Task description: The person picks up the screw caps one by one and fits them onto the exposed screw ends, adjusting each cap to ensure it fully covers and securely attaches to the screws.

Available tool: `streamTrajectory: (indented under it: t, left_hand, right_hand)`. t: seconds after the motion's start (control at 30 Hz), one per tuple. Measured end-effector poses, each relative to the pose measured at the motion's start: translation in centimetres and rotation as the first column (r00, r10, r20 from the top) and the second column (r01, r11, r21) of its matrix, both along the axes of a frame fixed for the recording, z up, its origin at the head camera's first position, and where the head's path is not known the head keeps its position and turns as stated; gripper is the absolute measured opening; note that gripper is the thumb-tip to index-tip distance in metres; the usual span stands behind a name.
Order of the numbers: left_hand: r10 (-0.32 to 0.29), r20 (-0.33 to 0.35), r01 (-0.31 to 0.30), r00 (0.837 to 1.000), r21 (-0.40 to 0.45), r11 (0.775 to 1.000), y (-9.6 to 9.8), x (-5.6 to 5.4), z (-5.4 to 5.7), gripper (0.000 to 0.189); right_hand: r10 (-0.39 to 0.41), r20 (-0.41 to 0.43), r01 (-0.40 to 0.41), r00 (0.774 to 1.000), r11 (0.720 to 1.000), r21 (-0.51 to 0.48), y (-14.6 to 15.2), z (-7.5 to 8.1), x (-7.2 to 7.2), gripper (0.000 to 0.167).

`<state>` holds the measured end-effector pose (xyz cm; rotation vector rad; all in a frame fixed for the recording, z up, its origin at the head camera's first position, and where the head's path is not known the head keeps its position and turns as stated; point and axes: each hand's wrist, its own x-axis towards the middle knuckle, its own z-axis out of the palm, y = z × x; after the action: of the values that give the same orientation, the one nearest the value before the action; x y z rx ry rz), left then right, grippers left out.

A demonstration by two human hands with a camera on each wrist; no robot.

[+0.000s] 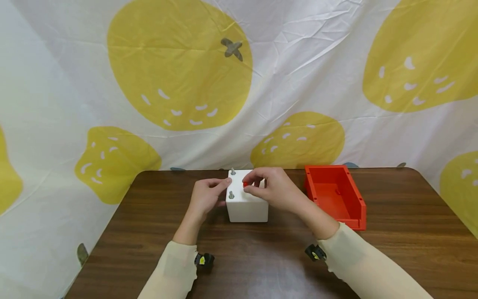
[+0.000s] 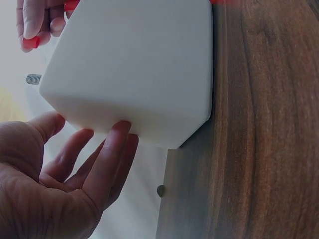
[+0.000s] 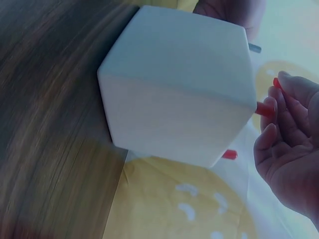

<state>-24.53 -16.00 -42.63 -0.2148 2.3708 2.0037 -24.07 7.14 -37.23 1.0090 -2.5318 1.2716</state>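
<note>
A white block (image 1: 247, 211) stands on the table, with two bare threaded metal studs (image 1: 231, 195) rising from the left part of its top. My left hand (image 1: 205, 195) rests against the left side, its fairly straight fingers on that face and the thumb at the top edge. Above the top, my right hand (image 1: 278, 189) pinches a small red cap (image 3: 277, 82) between thumb and finger. In the right wrist view, two red pieces, a nearer one (image 3: 265, 109) and another one (image 3: 230, 155), stick out of the block's top; right fingers partly cover the nearer one.
An open red plastic bin (image 1: 364, 216) stands right of the block, beside my right forearm. The brown wooden table (image 1: 261, 265) ends at a hanging cloth (image 1: 269, 95) printed with yellow fruit. A small dark camera is worn on each wrist.
</note>
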Motion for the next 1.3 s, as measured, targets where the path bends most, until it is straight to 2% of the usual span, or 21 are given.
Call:
streamTrajectory:
  t: [0.7,1.3]
  left_hand:
    - [-0.006,-0.017,0.006,1.000,0.011,1.000,-0.1,0.1,0.1,0.036]
    - [-0.012,-0.032,0.012,0.999,0.005,1.000,0.0,0.2,0.1,0.035]
  right_hand:
    - [0.068,0.003,-0.068,0.998,0.998,0.002,-2.6,-0.6,0.0,0.010]
    - [0.092,-0.005,-0.092,0.996,0.996,-0.006,-3.2,-0.8,0.0,0.011]
